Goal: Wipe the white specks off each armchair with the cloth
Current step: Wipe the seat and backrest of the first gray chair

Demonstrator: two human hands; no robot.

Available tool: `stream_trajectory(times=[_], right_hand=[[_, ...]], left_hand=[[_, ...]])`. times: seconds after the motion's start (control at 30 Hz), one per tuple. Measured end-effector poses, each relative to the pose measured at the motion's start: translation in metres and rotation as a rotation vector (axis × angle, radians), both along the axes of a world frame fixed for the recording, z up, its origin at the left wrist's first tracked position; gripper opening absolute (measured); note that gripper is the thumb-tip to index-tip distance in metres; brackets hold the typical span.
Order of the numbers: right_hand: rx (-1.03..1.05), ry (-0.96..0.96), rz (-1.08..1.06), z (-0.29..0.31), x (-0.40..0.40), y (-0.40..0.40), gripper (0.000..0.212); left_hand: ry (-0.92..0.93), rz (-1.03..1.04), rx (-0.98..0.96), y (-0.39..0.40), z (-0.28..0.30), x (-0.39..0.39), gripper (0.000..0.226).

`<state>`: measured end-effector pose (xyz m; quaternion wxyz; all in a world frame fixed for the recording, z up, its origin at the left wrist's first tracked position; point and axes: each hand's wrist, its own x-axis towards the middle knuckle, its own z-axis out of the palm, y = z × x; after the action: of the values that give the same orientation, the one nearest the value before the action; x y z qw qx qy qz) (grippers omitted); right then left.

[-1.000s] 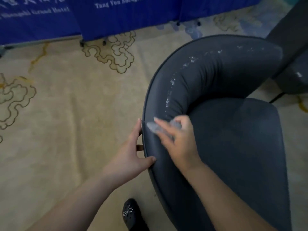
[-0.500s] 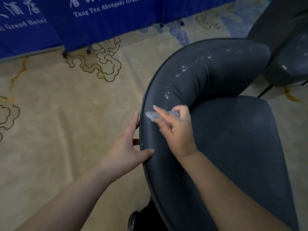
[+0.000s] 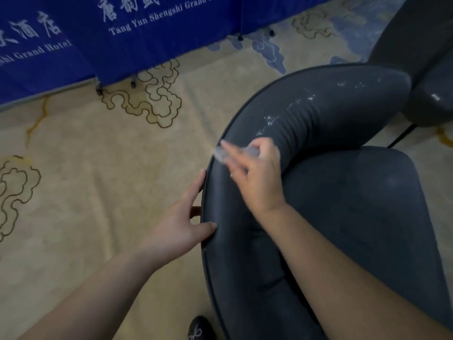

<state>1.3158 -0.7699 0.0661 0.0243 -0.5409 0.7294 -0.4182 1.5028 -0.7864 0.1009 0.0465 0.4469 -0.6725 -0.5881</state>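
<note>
A dark grey armchair (image 3: 343,217) with a curved padded backrest fills the right half of the head view. White specks (image 3: 272,121) dot the top of the backrest, running up and to the right. My right hand (image 3: 255,177) presses a small grey cloth (image 3: 220,153) onto the backrest's left curve, just below the specks. My left hand (image 3: 181,222) rests flat against the outer edge of the chair, thumb on the padding, fingers spread.
A second dark armchair (image 3: 429,69) stands at the upper right, touching the first. Blue banner panels on castors (image 3: 147,33) line the back. Beige patterned carpet (image 3: 85,180) stretches to the left. A black shoe (image 3: 198,330) shows at the bottom.
My right hand has slid the cloth further up along the backrest toward the specks. The left hand has kept its hold on the chair's edge. My view has shifted.
</note>
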Motion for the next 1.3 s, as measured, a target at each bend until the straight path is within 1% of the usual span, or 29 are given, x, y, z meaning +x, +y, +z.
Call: stream_trajectory(times=[0.03, 0.07, 0.1, 0.13, 0.17, 0.2, 0.27, 0.33, 0.43, 0.5, 0.57, 0.63, 0.67, 0.77, 0.83, 0.87, 0.9, 0.97, 1.03, 1.1, 1.13, 1.23, 1.3], right_hand=[[-0.003, -0.054, -0.05, -0.003, -0.007, -0.009, 0.032], [-0.014, -0.138, -0.056, -0.009, -0.008, -0.008, 0.032], [-0.023, -0.236, -0.027, -0.013, -0.003, 0.003, 0.033], [-0.024, -0.292, 0.027, -0.018, 0.006, 0.022, 0.034], [-0.023, -0.283, 0.079, -0.024, 0.017, 0.046, 0.033], [-0.013, -0.231, 0.118, -0.029, 0.027, 0.07, 0.033], [0.029, -0.205, 0.129, -0.03, 0.04, 0.098, 0.034], [0.025, -0.167, 0.098, -0.024, 0.035, 0.085, 0.032], [-0.031, -0.062, 0.029, -0.01, 0.014, 0.033, 0.032], [-0.018, -0.112, -0.079, -0.009, -0.008, 0.004, 0.034], [-0.025, -0.228, -0.158, -0.011, -0.016, -0.008, 0.036], [-0.052, -0.329, -0.136, -0.015, -0.003, 0.008, 0.036], [-0.054, -0.346, -0.102, -0.018, 0.007, 0.023, 0.036], [-0.037, -0.294, -0.039, -0.023, 0.033, 0.06, 0.035], [-0.046, -0.21, -0.085, -0.019, 0.025, 0.046, 0.035], [-0.046, -0.158, -0.112, -0.017, 0.016, 0.029, 0.035], [-0.042, -0.147, -0.144, -0.014, 0.005, 0.01, 0.035], [-0.04, -0.213, -0.233, -0.007, -0.024, -0.03, 0.032], [-0.064, -0.316, -0.375, -0.007, -0.051, -0.057, 0.031], [-0.097, -0.389, -0.479, -0.008, -0.057, -0.064, 0.028], [-0.094, -0.401, -0.49, -0.01, -0.049, -0.06, 0.028], [-0.059, -0.312, -0.439, -0.015, -0.006, -0.038, 0.032], [-0.05, -0.268, -0.476, -0.018, -0.004, -0.04, 0.034]], left_hand=[[-0.016, -0.006, -0.007, -0.001, 0.001, -0.001, 0.096], [-0.031, -0.01, -0.012, -0.002, 0.002, -0.002, 0.097], [-0.042, -0.012, -0.015, -0.002, 0.003, -0.003, 0.098], [-0.051, -0.015, -0.022, -0.003, 0.004, -0.003, 0.099], [-0.06, -0.023, -0.032, -0.005, 0.005, -0.004, 0.1], [-0.069, -0.033, -0.038, -0.006, 0.006, -0.004, 0.1], [-0.073, -0.051, -0.031, -0.011, 0.006, -0.005, 0.101], [-0.068, -0.053, -0.022, -0.014, 0.005, -0.005, 0.102], [-0.066, -0.058, -0.035, -0.019, 0.004, -0.01, 0.103], [-0.078, -0.084, -0.07, -0.026, 0.004, -0.016, 0.104], [-0.093, -0.093, -0.096, -0.033, 0.006, -0.023, 0.104], [-0.082, -0.098, -0.117, -0.04, 0.006, -0.029, 0.105], [-0.076, -0.111, -0.127, -0.043, 0.007, -0.033, 0.105], [-0.06, -0.158, -0.147, -0.053, 0.01, -0.041, 0.104], [-0.043, -0.179, -0.148, -0.062, 0.008, -0.044, 0.104], [-0.041, -0.189, -0.145, -0.066, 0.007, -0.046, 0.104], [-0.038, -0.198, -0.144, -0.07, 0.005, -0.049, 0.104], [-0.025, -0.217, -0.149, -0.08, 0.001, -0.055, 0.106], [-0.018, -0.252, -0.139, -0.092, -0.001, -0.064, 0.107], [-0.018, -0.311, -0.135, -0.108, -0.002, -0.074, 0.109], [-0.02, -0.336, -0.133, -0.117, -0.003, -0.078, 0.109], [-0.012, -0.402, -0.099, -0.146, -0.005, -0.092, 0.107], [-0.01, -0.471, -0.089, -0.161, -0.008, -0.101, 0.106]])
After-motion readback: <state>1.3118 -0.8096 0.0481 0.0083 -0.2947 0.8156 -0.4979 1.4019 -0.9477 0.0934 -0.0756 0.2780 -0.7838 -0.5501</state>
